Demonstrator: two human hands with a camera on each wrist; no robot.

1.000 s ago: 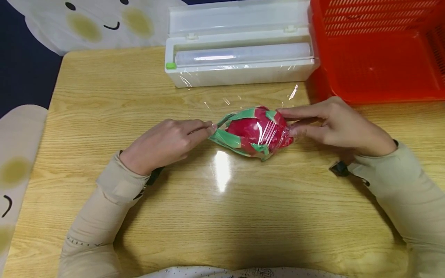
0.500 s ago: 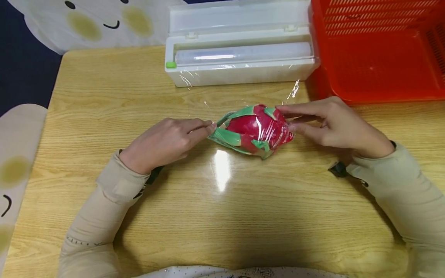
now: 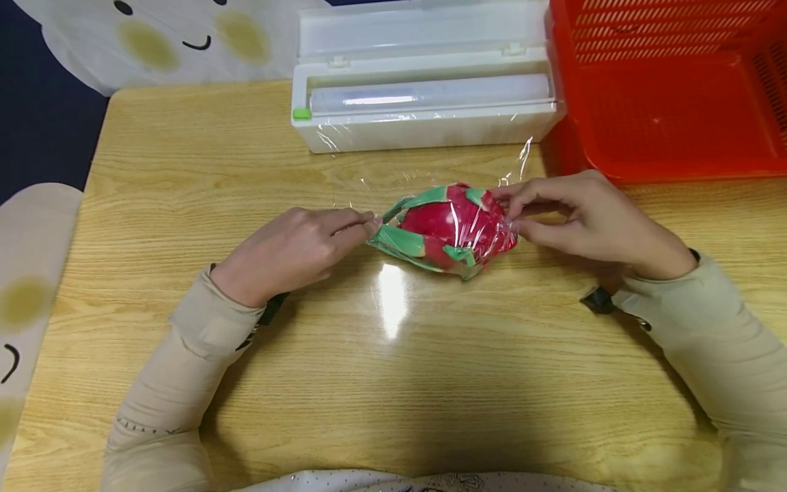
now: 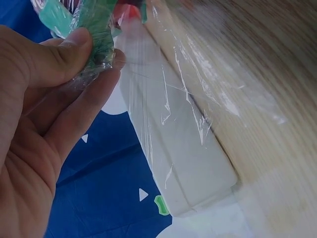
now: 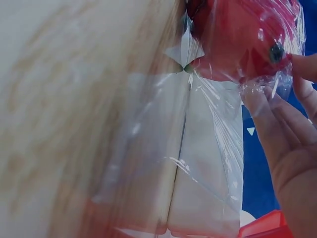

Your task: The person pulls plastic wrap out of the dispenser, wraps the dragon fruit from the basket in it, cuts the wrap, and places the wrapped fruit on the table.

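Fruit point(image 3: 451, 225): between both grips
Left hand point(image 3: 292, 253): pinches its leafy tip point(image 3: 396, 240)
Right hand point(image 3: 587, 217): pinches film point(image 5: 283, 85) at opposite end
Film: can perhaps tear, if pulled too strongly

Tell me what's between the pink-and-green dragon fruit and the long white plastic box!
Thin clear plastic film stretches over the yellowish wooden table between the dragon fruit and the white box, in the head view.

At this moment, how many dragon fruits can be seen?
1: the dragon fruit, in clear film, between the left hand and the right hand. The red basket runs out of frame, so more could hide there.
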